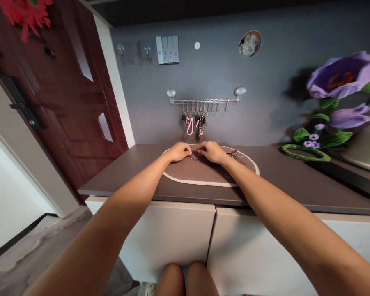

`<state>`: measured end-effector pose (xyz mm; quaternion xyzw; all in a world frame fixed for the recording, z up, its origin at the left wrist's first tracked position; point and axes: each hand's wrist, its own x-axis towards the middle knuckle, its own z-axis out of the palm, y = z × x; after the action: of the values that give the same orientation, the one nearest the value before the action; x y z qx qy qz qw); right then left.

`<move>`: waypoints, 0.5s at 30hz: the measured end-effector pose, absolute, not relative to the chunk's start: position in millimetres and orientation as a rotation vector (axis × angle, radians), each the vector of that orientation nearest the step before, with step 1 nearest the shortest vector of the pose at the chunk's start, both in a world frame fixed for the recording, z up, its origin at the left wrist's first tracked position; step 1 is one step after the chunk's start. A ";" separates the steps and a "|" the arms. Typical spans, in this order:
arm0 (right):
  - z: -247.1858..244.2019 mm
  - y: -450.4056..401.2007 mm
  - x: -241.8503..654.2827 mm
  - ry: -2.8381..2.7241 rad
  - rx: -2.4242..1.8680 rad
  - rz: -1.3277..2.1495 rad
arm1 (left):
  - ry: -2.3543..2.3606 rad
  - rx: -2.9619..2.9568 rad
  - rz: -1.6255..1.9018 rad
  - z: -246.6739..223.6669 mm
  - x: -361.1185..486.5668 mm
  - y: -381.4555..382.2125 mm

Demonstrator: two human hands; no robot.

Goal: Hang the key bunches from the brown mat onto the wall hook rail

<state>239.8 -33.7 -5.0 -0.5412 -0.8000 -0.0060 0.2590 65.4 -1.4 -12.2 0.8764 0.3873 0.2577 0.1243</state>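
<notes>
My left hand (180, 151) is over the left part of an oval mat (200, 174), its fingers closed around a small thin metal item (194, 158) that looks like a key. To its right, my right hand (212, 151) is pinched, and what its fingertips hold is too small to make out. A small gap separates the two hands. Several thin metallic items (238, 156) lie on the mat just right of my right wrist. Above the hands, bunches of keys, one with a pink loop (190, 126), hang from a hook rail (206, 100).
The mat lies on a dark countertop (274, 185) above white cabinet doors (172, 234). Purple artificial flowers (341, 78) and a flat black object (345, 179) are at the right. A dark red door (64, 102) stands at the left.
</notes>
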 end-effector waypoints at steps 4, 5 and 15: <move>-3.6 -35.2 239.1 -2.185 -1.454 -0.040 | 1.129 2.459 0.850 -13.0 65.3 0.3; -3.4 -35.6 238.9 -2.193 -1.450 -0.044 | 1.118 2.409 0.874 -13.5 65.6 1.0; -0.7 -39.5 236.8 -2.182 -1.425 -0.057 | 0.942 1.652 1.016 -8.9 74.0 -3.9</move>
<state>236.8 -39.5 -0.7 -0.5271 -0.8074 -0.0212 0.2642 74.0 -3.9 -8.9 0.6749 0.3851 0.4153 0.4730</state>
